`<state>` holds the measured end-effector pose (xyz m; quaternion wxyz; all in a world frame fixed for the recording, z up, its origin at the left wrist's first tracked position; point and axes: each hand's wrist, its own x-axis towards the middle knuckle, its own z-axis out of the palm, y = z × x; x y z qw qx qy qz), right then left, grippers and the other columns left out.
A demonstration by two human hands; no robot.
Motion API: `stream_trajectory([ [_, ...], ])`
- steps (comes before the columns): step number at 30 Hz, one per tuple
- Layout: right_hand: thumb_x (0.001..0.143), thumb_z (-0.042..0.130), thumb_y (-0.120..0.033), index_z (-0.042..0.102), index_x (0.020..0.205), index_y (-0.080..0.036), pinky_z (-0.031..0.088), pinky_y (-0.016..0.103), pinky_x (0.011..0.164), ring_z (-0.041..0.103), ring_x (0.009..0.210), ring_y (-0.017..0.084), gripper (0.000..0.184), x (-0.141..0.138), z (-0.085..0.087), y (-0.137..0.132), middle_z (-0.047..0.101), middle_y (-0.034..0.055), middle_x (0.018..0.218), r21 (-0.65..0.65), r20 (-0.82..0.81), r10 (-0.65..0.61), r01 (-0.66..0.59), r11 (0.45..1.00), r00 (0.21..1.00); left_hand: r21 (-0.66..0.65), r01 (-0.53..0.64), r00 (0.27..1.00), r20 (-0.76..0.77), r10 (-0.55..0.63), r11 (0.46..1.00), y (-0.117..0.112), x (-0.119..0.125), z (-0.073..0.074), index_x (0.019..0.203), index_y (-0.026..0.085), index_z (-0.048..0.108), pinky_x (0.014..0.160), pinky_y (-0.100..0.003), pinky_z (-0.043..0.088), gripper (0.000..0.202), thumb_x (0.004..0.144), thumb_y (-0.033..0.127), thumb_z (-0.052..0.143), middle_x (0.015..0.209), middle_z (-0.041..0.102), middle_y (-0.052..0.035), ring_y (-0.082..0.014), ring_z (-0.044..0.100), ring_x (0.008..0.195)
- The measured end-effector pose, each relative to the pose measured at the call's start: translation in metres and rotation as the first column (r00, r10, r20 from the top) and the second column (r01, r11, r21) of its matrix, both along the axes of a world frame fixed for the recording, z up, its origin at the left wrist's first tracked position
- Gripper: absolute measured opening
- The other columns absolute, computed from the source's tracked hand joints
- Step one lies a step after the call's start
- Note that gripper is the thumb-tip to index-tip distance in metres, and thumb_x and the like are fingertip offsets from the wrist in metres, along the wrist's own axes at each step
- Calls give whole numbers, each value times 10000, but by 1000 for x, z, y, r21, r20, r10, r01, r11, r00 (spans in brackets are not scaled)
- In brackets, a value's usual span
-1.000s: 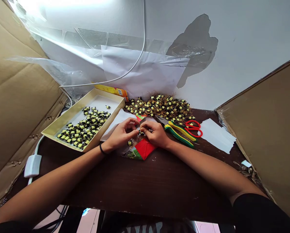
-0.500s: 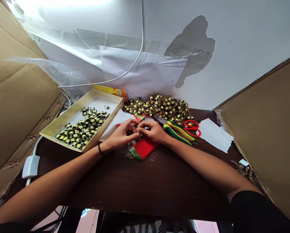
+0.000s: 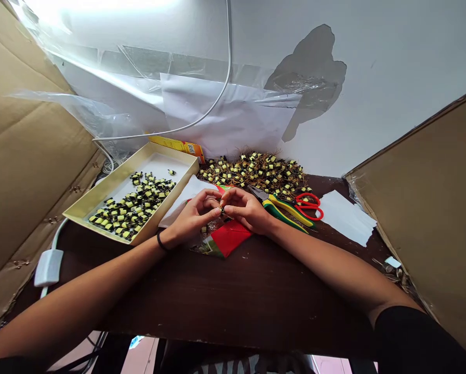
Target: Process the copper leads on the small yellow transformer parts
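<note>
My left hand (image 3: pixel 202 212) and my right hand (image 3: pixel 248 210) meet fingertip to fingertip near the middle of the table. Pinched between them is a small wire-wound coil (image 3: pixel 222 210), dark and mostly covered by the fingers. Both hands are closed on it. Beneath them lies a red and green plastic wrapper (image 3: pixel 230 238) with bits of fine wire on it. Behind the hands is a heap of yellow-and-black coils with loose copper wires (image 3: pixel 264 170). To the left, a shallow cardboard box (image 3: pixel 180 195) holds several similar coils, without long wires showing.
Right of my hands lie pliers with green and yellow handles (image 3: pixel 289 212) and red-handled scissors (image 3: pixel 309 203). A white paper piece (image 3: pixel 345 217) is farther right. Cardboard walls (image 3: pixel 423 197) flank the dark table (image 3: pixel 225 301). A white cable switch (image 3: pixel 49 267) is at left.
My fingers have shifted slightly around the coil, and more of it shows between the fingertips. The right thumb is now straighter. The wrapper under my hands has moved a little left.
</note>
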<state>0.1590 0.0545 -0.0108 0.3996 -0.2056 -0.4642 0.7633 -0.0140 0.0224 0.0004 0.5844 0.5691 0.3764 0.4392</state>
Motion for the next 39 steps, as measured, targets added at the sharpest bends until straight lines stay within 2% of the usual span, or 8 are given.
stream_trajectory([
  [6, 592, 849, -247, 607, 800, -183, 476, 206, 688, 563, 743, 85, 326, -1, -3, 2, 608, -40, 786, 12, 2, -3, 3, 1000, 1000, -1, 12, 1000, -9, -12, 1000, -1, 1, 2, 1081, 164, 522, 614, -211, 464, 459, 752, 397, 742, 741, 647, 9, -127, 626, 688],
  [18, 562, 880, -260, 619, 776, -184, 486, 198, 668, 563, 732, 79, 346, -2, -7, 3, 605, -43, 793, -32, -18, 0, -1, 999, 1000, 11, -40, 996, -73, 40, 999, -2, 1, 0, 1068, 165, 539, 702, -249, 473, 421, 763, 389, 723, 773, 647, -5, -143, 610, 745],
  [25, 507, 895, -295, 612, 772, -195, 493, 200, 640, 564, 706, 89, 400, -3, -5, 4, 611, -43, 765, -70, 25, 14, -13, 997, 1000, 11, -15, 999, -34, 15, 1000, 0, 0, 2, 1075, 159, 531, 609, -229, 456, 397, 781, 368, 698, 736, 634, -4, -126, 581, 664],
  [34, 465, 891, -358, 576, 783, -225, 506, 223, 639, 540, 696, 103, 468, -3, -5, 4, 594, -34, 788, -70, 143, -25, 35, 997, 989, 44, -4, 1000, 20, 3, 999, 2, 3, 0, 1027, 172, 562, 569, -224, 458, 362, 754, 353, 715, 707, 669, -14, -143, 613, 638],
  [39, 484, 887, -348, 566, 792, -233, 507, 220, 659, 541, 720, 103, 459, -2, -5, 5, 585, -37, 798, -63, 132, -3, 11, 998, 991, 66, -16, 1000, -11, 17, 998, 2, 1, -4, 1039, 167, 569, 580, -229, 449, 363, 755, 343, 712, 700, 669, -17, -147, 607, 641],
])
